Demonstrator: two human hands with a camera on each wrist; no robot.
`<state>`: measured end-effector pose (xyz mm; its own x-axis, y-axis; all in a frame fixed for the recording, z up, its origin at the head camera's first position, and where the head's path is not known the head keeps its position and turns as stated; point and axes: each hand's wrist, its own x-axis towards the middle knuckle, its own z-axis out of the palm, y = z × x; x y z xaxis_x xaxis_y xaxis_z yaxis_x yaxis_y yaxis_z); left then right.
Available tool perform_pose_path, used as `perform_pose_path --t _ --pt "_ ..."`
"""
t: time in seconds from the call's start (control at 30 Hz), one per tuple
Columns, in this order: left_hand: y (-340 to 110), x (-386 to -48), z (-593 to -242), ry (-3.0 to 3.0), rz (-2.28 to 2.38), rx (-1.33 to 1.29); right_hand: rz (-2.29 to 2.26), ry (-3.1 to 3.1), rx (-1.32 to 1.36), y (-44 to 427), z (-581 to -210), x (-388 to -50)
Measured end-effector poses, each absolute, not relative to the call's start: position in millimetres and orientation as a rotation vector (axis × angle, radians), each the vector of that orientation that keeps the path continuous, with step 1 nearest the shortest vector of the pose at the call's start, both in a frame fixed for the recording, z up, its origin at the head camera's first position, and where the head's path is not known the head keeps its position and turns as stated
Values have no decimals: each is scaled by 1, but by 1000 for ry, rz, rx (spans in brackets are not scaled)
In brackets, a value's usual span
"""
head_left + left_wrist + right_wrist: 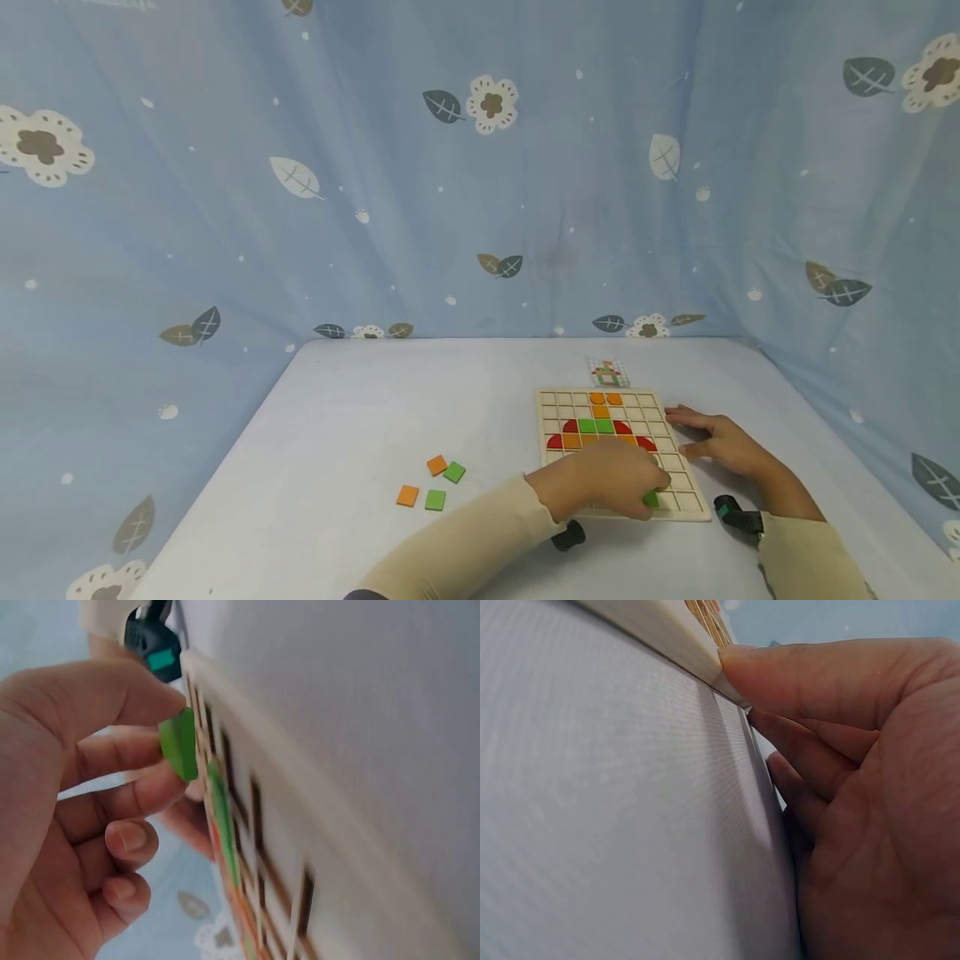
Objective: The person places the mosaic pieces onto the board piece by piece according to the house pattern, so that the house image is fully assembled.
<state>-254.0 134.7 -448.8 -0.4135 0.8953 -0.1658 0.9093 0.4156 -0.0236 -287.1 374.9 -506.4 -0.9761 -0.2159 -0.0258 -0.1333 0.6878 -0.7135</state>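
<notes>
My left hand [615, 477] pinches a green tile [178, 744] between thumb and fingers, just over the near right part of a wooden grid board [686, 503]. Part of the board is hidden beneath that hand. Orange square tile [601, 412], red rounded pieces [646, 443] and green squares [596, 426] lie in the grid's cells. At the board's right edge rests my right hand [723, 446]. Its thumb [780, 679] touches the board's side, with the other fingers loosely extended.
Left of the board, two loose orange tiles [407, 496] and two green tiles [435, 500] lie on the white table [337, 417]. A small pattern card [608, 373] lies behind the board. A blue patterned curtain [405, 208] hangs behind the table.
</notes>
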Motion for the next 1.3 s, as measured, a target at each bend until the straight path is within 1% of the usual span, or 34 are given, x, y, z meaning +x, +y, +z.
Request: perform_pose_path --t 0.3,0.5,1.0,1.3 --pt "145 -251 -455 2569 -154 1615 -1185 2764 -279 377 -506 -287" --pt "144 -252 -456 2574 -155 1588 -1186 2767 -276 377 -505 -288" --pt "132 -247 -449 2519 -183 1649 -1209 2768 -287 374 -502 -285" --pt "128 -251 -455 2489 -157 1705 -1193 2772 -278 375 -504 -285"
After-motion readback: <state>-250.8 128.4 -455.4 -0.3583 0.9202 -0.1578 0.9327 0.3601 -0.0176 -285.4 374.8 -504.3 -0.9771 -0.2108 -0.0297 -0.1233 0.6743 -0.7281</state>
